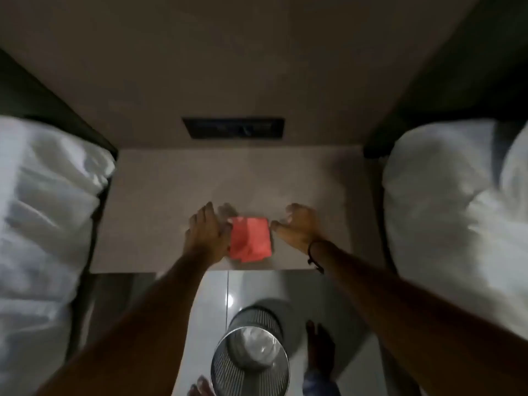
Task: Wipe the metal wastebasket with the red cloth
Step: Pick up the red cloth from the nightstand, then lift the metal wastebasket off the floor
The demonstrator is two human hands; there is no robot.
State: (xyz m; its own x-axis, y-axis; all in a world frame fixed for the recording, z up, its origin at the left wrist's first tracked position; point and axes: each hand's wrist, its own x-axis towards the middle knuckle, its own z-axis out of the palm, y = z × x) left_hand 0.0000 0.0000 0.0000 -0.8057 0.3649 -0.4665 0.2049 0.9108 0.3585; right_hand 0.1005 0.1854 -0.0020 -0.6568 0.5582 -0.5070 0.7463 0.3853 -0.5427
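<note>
A folded red cloth [250,239] lies on a beige nightstand top [160,212] between two beds. My left hand [206,230] is at the cloth's left edge, fingers spread and touching it. Just right of the cloth hovers my right hand [297,224], fingers curled and apart, with nothing in it. The metal mesh wastebasket [251,355] stands upright on the pale floor below the nightstand, between my feet, and looks empty inside.
Beds with white bedding stand at the left [43,212] and the right [457,207]. A dark socket panel [233,127] is set in the wall behind the nightstand. My bare feet [318,350] stand on the glossy tiled floor [211,298] next to the basket.
</note>
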